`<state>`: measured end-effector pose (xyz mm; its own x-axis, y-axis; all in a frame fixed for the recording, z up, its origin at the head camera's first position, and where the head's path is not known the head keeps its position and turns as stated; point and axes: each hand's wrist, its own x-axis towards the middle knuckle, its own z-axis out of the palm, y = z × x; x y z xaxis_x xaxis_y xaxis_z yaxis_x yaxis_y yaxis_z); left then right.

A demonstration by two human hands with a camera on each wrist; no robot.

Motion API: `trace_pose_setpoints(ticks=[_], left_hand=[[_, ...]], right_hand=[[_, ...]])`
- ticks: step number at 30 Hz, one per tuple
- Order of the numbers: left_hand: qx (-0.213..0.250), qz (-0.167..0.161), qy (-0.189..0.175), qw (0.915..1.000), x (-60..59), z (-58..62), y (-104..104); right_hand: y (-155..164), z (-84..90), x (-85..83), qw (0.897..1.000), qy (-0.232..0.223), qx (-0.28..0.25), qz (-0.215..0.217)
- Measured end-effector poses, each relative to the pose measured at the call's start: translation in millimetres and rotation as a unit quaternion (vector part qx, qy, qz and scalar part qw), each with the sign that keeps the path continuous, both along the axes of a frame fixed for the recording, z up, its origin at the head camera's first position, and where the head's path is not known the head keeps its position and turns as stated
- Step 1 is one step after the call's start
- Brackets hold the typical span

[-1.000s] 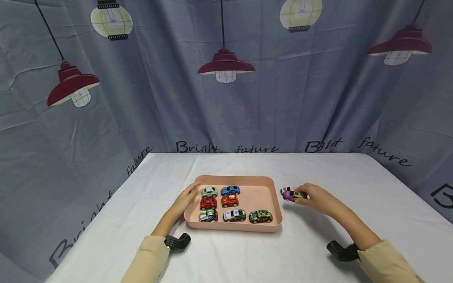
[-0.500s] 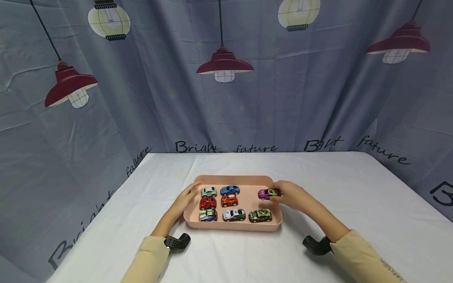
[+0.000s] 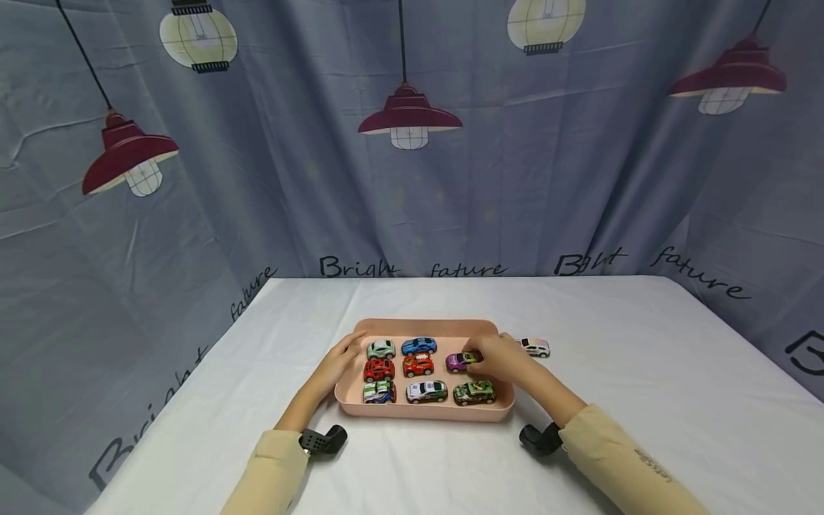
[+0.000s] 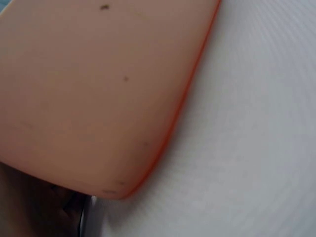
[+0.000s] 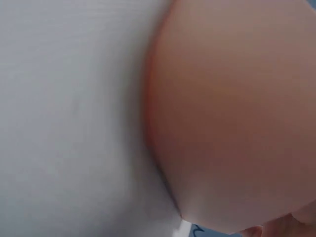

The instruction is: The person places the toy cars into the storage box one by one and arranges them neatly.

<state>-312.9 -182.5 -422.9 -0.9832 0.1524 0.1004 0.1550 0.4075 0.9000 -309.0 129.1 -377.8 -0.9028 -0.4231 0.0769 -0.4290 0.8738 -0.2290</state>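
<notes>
Over the right part of a pink tray (image 3: pixel 425 413), my right hand (image 3: pixel 498 357) pinches a purple and yellow-green toy car (image 3: pixel 458 362) by its right end. Whether that car touches the tray floor I cannot tell. My left hand (image 3: pixel 337 363) rests on the tray's left rim with its fingers extended. Inside the tray, a red toy car (image 3: pixel 418 365) sits left of the purple one and a green camouflage toy car (image 3: pixel 474 393) sits in front of it. The wrist views mostly show the tray's outer wall (image 4: pixel 98 98), with little of either hand.
A white toy car (image 3: pixel 536 347) lies on the white table just right of the tray, partly behind my right hand. Pale green (image 3: pixel 381 349), blue (image 3: pixel 419 347) and several more toy cars fill the tray's left and middle. A grey-blue curtain (image 3: pixel 412 207) hangs behind the table.
My right hand has carried the purple car leftward from beside the tray to inside it. The white car on the table has come into fuller view. My left hand stays put.
</notes>
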Motion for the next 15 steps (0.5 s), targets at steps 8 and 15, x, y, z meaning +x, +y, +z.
trace_pose_setpoints(ticks=[8,15], left_hand=[[0.008,-0.006,0.008,0.9999,2.6,1.9,-0.3],[0.014,-0.009,0.001,0.9999,3.4,1.5,-0.8]], right_hand=[[-0.4,-1.4,2.2,1.000,0.002,0.011,0.020],[2.0,2.3,9.0,1.000,-0.001,-0.017,0.017]])
